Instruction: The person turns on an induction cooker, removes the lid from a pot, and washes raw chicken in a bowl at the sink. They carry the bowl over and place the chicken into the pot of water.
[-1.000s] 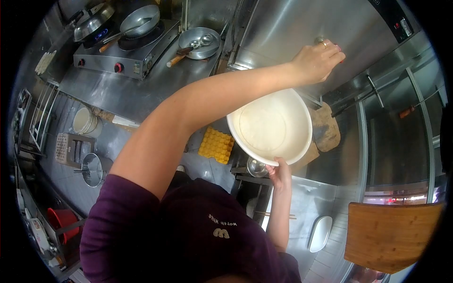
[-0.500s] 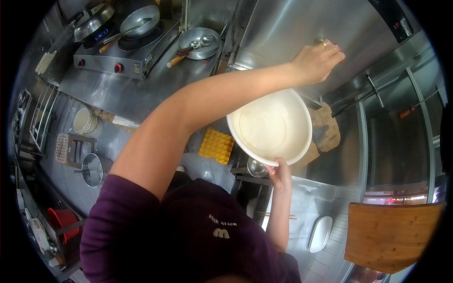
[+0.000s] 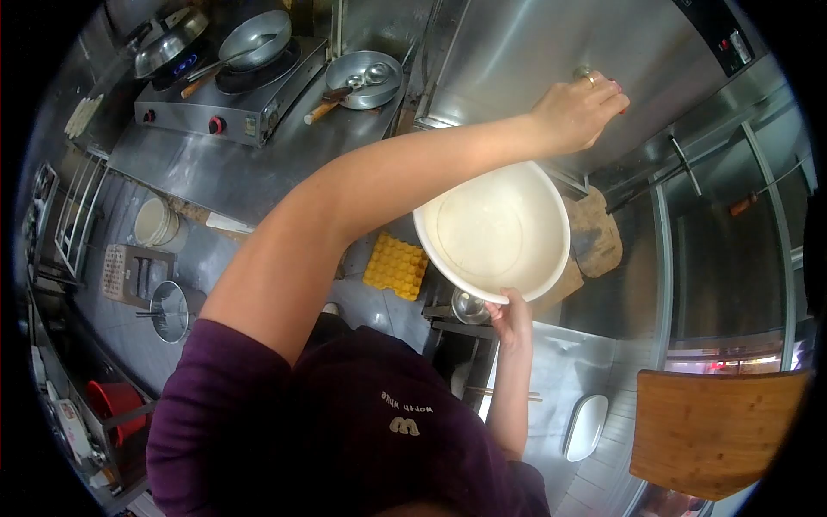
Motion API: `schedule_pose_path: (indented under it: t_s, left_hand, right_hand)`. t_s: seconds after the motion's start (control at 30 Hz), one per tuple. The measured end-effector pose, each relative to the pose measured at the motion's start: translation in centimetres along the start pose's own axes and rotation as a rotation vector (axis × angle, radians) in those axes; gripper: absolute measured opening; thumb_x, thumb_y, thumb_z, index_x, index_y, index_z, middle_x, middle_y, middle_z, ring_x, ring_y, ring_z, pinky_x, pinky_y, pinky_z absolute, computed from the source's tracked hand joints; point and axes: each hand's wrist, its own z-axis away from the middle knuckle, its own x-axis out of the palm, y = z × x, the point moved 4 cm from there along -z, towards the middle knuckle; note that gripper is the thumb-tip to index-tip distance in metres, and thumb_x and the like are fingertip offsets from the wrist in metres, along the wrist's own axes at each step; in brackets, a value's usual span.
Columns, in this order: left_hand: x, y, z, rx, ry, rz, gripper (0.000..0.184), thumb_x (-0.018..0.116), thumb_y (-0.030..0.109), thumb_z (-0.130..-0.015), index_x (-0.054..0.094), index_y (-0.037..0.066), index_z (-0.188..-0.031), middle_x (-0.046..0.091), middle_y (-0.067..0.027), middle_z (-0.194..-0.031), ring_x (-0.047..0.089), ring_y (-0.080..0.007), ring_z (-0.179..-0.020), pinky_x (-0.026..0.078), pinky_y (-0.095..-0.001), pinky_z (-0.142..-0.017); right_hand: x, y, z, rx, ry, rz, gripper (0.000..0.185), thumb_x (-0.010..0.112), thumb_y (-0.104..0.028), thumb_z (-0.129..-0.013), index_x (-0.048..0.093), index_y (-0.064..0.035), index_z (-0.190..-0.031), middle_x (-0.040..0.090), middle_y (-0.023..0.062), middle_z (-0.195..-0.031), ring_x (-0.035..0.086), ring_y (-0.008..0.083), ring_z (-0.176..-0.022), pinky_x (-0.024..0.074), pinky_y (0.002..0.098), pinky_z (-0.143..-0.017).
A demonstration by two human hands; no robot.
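A large white basin (image 3: 538,215) is tilted in front of the steel panel (image 3: 517,60). My right hand (image 3: 512,320) grips its near rim, thumb inside and fingers beneath. Pale rings show on the basin's bottom, and I cannot tell whether there is liquid in it. My left arm reaches across above the basin and covers part of its far rim. Up against the steel panel, my left hand (image 3: 579,114) is closed with its fingers curled; what it holds, if anything, is hidden. A small roundish shape shows just beyond its knuckles.
A stove (image 3: 207,103) at upper left carries pans, one over a blue flame. Another pan (image 3: 363,82) with ladles sits beside it. A yellow egg tray (image 3: 396,265), metal pot (image 3: 175,310) and white bucket (image 3: 158,222) are lower down. A wooden board (image 3: 715,431) juts in at right.
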Motion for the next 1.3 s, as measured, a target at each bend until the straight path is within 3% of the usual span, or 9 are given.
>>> schedule_pose_path:
  t_s: [1.3]
  left_hand:
    - [-0.03, -0.04, 0.02, 0.001, -0.019, -0.003, 0.039, 0.06, 0.002, -0.063, 0.051, 0.008, -0.1, 0.055, -0.0054, -0.097, 0.051, -0.0221, -0.096, 0.054, -0.0302, -0.061]
  right_hand:
    - [-0.28, 0.02, -0.32, 0.004, -0.002, 0.028, 0.027, 0.049, -0.004, -0.076, 0.042, 0.0071, -0.1, 0.055, 0.0172, -0.088, 0.06, 0.0241, -0.067, 0.055, 0.0256, -0.05]
